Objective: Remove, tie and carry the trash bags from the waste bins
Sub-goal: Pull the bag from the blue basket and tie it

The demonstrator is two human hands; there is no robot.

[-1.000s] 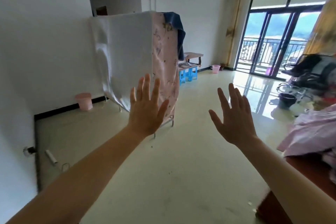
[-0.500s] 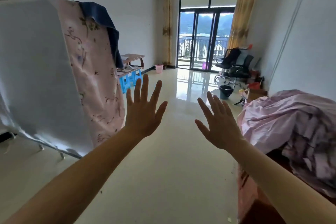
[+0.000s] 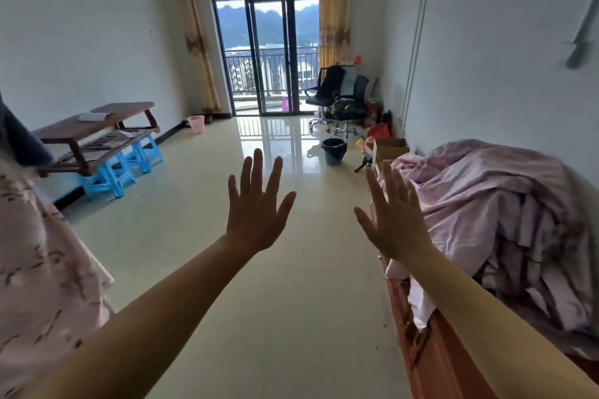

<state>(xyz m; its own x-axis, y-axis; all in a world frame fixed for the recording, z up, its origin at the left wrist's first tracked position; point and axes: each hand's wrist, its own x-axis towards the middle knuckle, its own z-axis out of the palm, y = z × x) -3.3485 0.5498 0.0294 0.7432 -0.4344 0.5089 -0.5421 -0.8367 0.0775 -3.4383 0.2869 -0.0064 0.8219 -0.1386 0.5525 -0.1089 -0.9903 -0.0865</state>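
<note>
Daylight enters through the far glass balcony door [image 3: 270, 57] and spreads evenly, leaving the room moderately bright. A strong glare streaks the glossy floor [image 3: 272, 133] just before that door. Shadows are soft and faint. Wide-angle distortion bends the walls outward at the left and right edges. The near patterned cloth [image 3: 39, 269] at left is blurred; far details look slightly soft.

Both arms out fwd; left hand [image 3: 256, 217] & right hand [image 3: 393, 223] raised, fingers spread, empty.
</note>
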